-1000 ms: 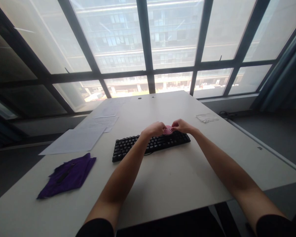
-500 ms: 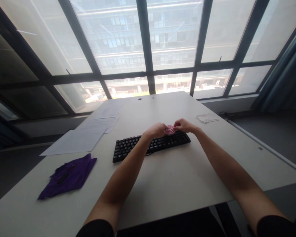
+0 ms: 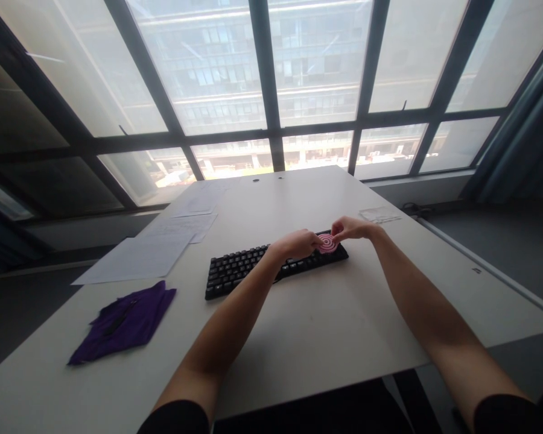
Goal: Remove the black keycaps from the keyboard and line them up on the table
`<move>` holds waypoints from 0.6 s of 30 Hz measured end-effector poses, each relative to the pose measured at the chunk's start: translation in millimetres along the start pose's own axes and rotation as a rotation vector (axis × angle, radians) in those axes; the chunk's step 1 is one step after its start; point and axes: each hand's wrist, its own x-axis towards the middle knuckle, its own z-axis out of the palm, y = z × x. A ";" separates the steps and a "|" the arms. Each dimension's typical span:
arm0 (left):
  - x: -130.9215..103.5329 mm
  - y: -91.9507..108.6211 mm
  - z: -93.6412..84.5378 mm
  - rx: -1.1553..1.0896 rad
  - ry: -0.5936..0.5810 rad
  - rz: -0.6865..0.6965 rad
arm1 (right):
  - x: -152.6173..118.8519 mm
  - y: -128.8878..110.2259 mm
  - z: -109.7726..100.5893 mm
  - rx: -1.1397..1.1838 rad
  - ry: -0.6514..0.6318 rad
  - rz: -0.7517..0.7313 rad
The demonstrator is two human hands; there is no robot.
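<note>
A round pink disc with white rings [image 3: 327,243] is over the right part of a black keyboard [image 3: 235,270]. My left hand [image 3: 298,243] pinches the disc's left edge, and my right hand [image 3: 347,229] pinches its upper right edge. The fingertips of both hands are closed on it. Whether the disc's underside touches the keys cannot be made out. My left hand and forearm cover the middle of the keyboard.
The white table [image 3: 326,325] carries a folded purple cloth [image 3: 127,322] at the left front. Behind it lie sheets of paper [image 3: 140,256]. A thin, clear-looking packet [image 3: 380,214] rests at the right back. Large windows stand beyond the table.
Both hands have moved right along the keyboard, with the pink disc held between them. More keys in the keyboard's middle now show behind my left hand.
</note>
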 end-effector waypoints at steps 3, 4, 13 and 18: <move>-3.2 -3.3 -8.9 -0.007 0.017 0.043 | 0.9 -6.9 1.8 0.033 0.032 -0.039; -5.0 -4.4 -12.1 -0.019 0.033 0.048 | 1.7 -9.9 3.2 0.045 0.039 -0.056; -13.0 -5.4 -16.1 -0.053 0.071 -0.034 | 15.5 -25.4 22.6 0.063 -0.042 -0.150; -12.2 -5.3 -16.8 -0.061 0.016 -0.049 | 15.9 -25.8 21.5 0.037 -0.045 -0.141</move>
